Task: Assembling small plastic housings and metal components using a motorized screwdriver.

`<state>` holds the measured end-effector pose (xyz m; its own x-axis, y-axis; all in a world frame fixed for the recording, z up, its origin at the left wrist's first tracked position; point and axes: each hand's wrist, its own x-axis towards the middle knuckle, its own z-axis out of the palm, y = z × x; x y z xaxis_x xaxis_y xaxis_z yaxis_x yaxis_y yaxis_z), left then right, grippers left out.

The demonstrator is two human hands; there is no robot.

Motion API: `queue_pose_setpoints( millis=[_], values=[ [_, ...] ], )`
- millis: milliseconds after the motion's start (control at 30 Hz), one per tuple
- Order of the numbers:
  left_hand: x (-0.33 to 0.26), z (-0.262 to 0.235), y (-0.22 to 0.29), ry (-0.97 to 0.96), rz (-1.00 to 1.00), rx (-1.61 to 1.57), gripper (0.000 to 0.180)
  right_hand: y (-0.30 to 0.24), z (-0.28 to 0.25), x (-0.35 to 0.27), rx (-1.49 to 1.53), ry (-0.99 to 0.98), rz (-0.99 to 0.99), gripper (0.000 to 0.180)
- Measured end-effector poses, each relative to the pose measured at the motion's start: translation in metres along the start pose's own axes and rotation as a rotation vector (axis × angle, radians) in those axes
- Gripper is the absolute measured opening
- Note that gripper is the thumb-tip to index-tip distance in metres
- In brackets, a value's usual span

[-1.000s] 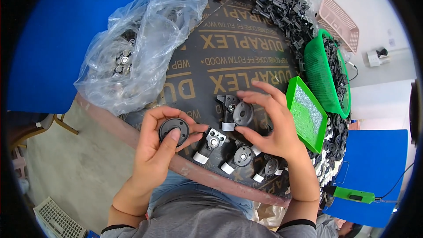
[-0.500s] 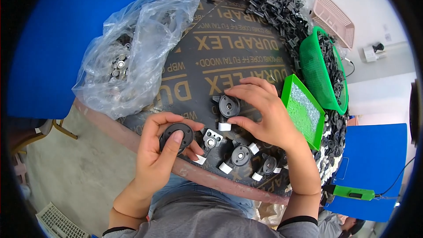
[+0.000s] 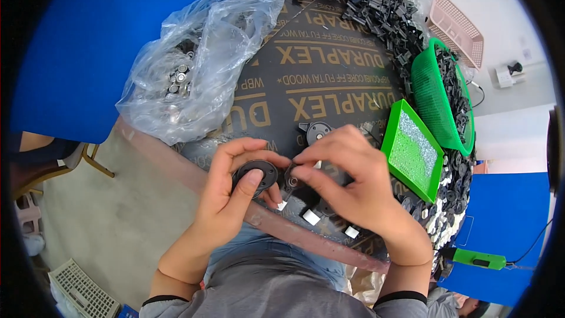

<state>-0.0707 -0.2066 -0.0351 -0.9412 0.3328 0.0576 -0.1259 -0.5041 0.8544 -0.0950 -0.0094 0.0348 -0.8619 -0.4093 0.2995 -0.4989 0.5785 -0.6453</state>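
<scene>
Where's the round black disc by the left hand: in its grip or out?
In its grip: the left hand has its thumb across the black disc, fingers curled behind.

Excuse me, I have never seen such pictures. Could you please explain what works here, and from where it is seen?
No machine: these are a person's bare hands, seen by a downward-looking fisheye camera on the head, so straight edges bend. The left hand holds a black disc, thumb on top. The right hand's fingertips are beside it; what they pinch, if anything, is unclear. On the dark tabletop lie a clear bag with metal parts, a green tray of tiny silvery pieces, and black parts heaped at the far side.
</scene>
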Motion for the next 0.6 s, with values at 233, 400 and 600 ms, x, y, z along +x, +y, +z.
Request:
queue_pose_setpoints(
  millis=[233,400,600],
  values=[
    [-0.011,0.008,-0.002,0.012,-0.011,-0.025,0.034,-0.011,0.014,0.003,0.095,-0.059,0.056,0.014],
    [-0.021,0.002,0.013,0.013,-0.200,0.082,0.014,-0.004,-0.001,-0.002,-0.104,-0.118,-0.229,0.022],
    [-0.038,0.018,0.020,-0.024,-0.164,0.333,0.006,-0.051,-0.007,-0.033,-0.328,-0.076,-0.282,0.042]
  ],
)
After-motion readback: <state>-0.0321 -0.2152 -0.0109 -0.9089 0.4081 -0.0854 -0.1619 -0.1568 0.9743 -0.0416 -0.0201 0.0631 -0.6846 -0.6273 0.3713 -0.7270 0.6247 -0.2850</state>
